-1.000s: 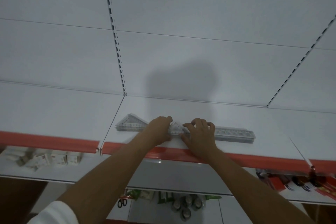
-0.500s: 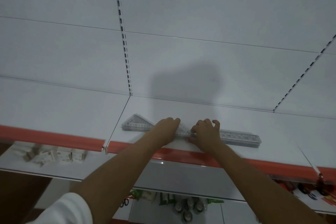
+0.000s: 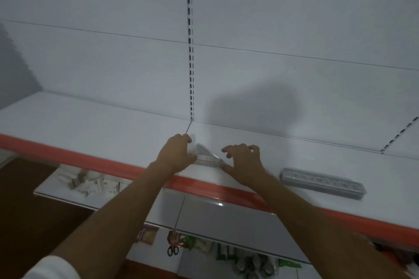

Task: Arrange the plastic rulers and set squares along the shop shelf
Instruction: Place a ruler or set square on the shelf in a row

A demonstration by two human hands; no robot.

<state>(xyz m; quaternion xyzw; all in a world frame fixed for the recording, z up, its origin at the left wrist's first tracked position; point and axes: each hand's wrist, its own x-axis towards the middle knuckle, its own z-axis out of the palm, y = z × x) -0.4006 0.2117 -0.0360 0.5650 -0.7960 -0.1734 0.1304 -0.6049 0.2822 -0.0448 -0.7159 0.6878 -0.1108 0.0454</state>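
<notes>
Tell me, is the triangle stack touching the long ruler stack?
Apart. The head view shows bare white shelf and the right hand between the set squares and the rulers.

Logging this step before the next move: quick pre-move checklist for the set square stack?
1. Left hand grips set square stack: ok.
2. Right hand secure on the stack: cannot tell, thumb at its corner, fingers raised.
3. Stack flat on shelf: ok.
4. Ruler stack apart from both hands: ok.
5. Stack square to orange shelf edge: cannot tell, hands cover it.
</notes>
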